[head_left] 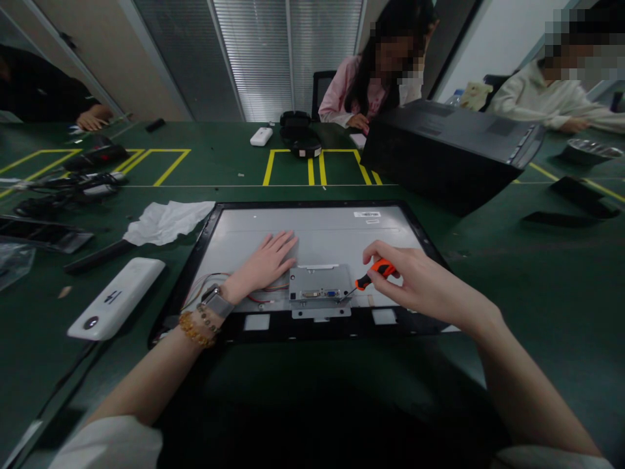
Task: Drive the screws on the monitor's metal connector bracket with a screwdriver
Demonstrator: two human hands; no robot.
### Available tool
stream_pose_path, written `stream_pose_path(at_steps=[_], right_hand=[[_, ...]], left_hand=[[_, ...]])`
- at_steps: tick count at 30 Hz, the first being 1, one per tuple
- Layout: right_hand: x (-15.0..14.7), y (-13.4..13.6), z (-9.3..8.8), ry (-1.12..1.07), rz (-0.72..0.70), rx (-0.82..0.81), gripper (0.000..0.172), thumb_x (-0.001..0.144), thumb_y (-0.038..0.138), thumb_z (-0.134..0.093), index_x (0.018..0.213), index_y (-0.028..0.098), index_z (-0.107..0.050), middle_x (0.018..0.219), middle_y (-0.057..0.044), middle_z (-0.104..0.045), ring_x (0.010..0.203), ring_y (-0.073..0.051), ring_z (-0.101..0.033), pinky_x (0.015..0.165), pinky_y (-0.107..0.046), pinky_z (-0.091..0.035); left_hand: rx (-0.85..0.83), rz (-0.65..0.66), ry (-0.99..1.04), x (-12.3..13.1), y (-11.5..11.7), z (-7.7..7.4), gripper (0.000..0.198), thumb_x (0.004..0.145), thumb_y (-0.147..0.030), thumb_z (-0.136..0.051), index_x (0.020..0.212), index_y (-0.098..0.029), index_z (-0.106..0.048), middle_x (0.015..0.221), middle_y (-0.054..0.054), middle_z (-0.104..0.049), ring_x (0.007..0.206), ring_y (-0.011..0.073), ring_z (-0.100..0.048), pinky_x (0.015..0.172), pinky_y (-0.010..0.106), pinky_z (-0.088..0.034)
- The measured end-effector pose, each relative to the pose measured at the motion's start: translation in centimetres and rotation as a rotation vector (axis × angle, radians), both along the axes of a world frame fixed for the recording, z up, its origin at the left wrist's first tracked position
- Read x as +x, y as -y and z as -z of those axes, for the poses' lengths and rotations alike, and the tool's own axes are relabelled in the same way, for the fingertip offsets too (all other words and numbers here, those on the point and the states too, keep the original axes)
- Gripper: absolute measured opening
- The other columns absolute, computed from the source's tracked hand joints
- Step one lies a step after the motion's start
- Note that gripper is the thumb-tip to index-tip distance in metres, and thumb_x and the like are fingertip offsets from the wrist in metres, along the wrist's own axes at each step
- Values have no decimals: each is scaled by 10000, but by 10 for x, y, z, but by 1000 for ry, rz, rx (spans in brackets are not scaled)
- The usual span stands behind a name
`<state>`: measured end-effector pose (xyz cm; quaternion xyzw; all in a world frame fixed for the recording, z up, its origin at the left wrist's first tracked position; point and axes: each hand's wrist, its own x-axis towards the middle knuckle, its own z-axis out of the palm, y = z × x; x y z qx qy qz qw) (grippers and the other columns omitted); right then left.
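A: What lies at the far left?
B: On the green counter (43, 339), a heap of black cables (73, 189). Nearer the front is a white device (117, 296) with a cord running from its lower end, and beyond it a crumpled white sheet (170, 221).
A: And next?
B: The panel (332, 238), lying flat, grey with a black frame. The left hand (267, 260) rests palm down on it, fingers spread and fairly wide, just left of the metal box (319, 283).
A: Where is that box?
B: Near the middle of the panel's front edge, its ports facing the person. Thin wires (195, 286) lie to its left, partly under the wrist.
A: The right side?
B: An orange and black screwdriver (383, 268) slants down to the box's lower right corner; I can't tell whether its tip sits in a screw. The right hand (415, 277) has its fingers closed around the handle. Farther right and back stands a large black case (439, 153), then a metal bowl (590, 153).
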<state>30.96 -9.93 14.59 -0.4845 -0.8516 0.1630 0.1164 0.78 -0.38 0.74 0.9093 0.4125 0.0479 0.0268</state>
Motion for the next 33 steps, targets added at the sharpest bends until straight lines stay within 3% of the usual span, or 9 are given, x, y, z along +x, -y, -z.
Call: stream_pose_path(at_steps=[8, 20, 27, 33], right_hand=[[2, -3, -1, -14, 9, 3, 123, 932, 313, -479, 927, 209, -545, 722, -15, -646, 615, -165, -594, 597, -286, -444], [4, -1, 0, 8, -1, -3, 192, 972, 361, -429, 929, 209, -538, 718, -20, -634, 628, -178, -592, 599, -296, -430], [6, -1, -3, -91, -80, -67, 33, 910, 234, -514, 936, 219, -528, 881, -24, -643, 797, -182, -613, 748, -328, -467], [8, -1, 0, -114, -92, -87, 101, 848, 163, -534, 922, 226, -507, 888, -5, -612, 808, -175, -596, 755, -320, -461]], left_hand=[[1, 0, 4, 0, -1, 1, 543, 1039, -443, -269, 1508, -171, -296, 1588, 109, -237, 1462, 266, -206, 1180, 478, -162], [-2, -7, -4, 1, 1, -3, 544, 1041, -444, -266, 1497, -153, -318, 1583, 115, -252, 1459, 268, -213, 1182, 471, -160], [6, -2, -6, 0, 0, 0, 549, 1042, -452, -260, 1508, -164, -297, 1587, 105, -243, 1461, 265, -206, 1180, 474, -163], [2, -8, -16, 0, 1, -1, 553, 1043, -455, -253, 1508, -159, -301, 1587, 107, -243, 1461, 264, -207, 1181, 473, -162]])
